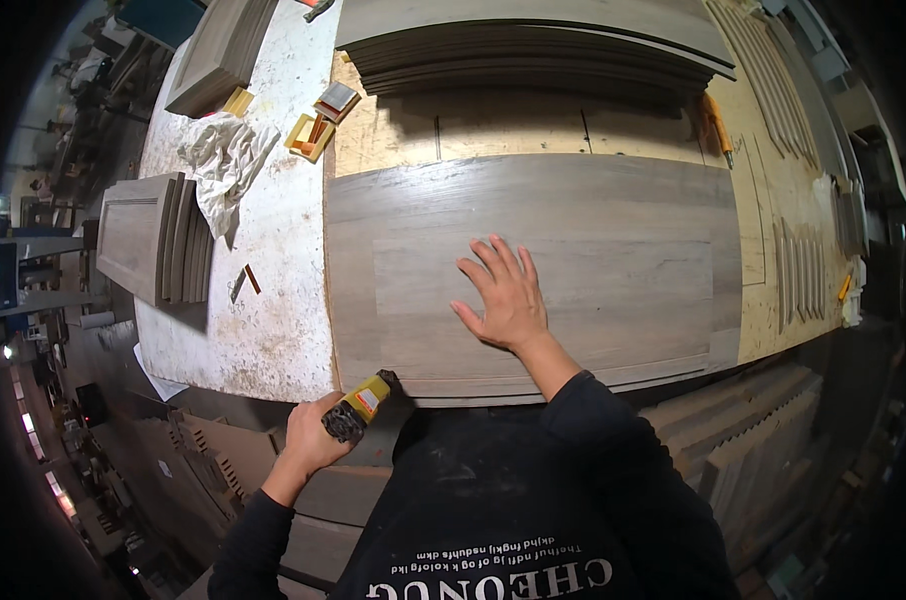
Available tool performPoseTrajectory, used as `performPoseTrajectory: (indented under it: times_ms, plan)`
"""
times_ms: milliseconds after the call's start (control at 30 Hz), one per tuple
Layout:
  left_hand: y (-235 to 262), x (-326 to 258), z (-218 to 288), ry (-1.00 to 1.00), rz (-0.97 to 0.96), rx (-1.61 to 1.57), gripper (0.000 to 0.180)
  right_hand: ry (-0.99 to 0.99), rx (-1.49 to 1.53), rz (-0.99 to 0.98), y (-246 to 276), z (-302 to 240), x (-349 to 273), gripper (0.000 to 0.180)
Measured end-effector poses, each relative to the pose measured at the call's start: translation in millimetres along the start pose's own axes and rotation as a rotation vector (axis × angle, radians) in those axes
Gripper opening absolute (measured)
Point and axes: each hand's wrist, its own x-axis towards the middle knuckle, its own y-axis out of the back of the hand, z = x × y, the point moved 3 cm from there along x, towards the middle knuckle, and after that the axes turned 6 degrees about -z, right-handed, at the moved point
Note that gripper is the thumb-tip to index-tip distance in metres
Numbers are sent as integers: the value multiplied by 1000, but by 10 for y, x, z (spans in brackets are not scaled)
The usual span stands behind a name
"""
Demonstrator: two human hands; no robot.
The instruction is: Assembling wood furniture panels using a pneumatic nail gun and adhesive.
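A wide grey-brown wood-grain panel (603,210) lies flat in front of me, with one or more edges showing beneath its near side. My right hand (510,305) rests on its middle, palm down and fingers spread. At the panel's near left corner, my left hand (313,437) is wrapped round a yellow-and-black hand tool (365,402). The tool's dark tip reaches the panel's near edge; whether it touches cannot be made out. What exact kind of tool it is does not show.
Beyond the panel stands a stack of dark panels (533,62). On the white tabletop (273,330) at left are a crumpled cloth (228,165), framed doors (148,240), small yellow boxes (311,136) and two short sticks (252,279). Slats (801,275) and an orange-handled tool (717,125) lie right.
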Motion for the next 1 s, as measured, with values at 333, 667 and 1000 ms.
performPoseTrajectory:
  times_ms: [333,667,1000]
  plan:
    - [85,12,59,-20,-38,25,30,-2,-9,-3,-3,2,2,50]
    - [129,55,59,1,-76,47,32,-21,-13,-60,-16,-3,15,50]
    - [165,46,24,-46,-23,18,30,-21,-15,-68,-15,-6,5,50]
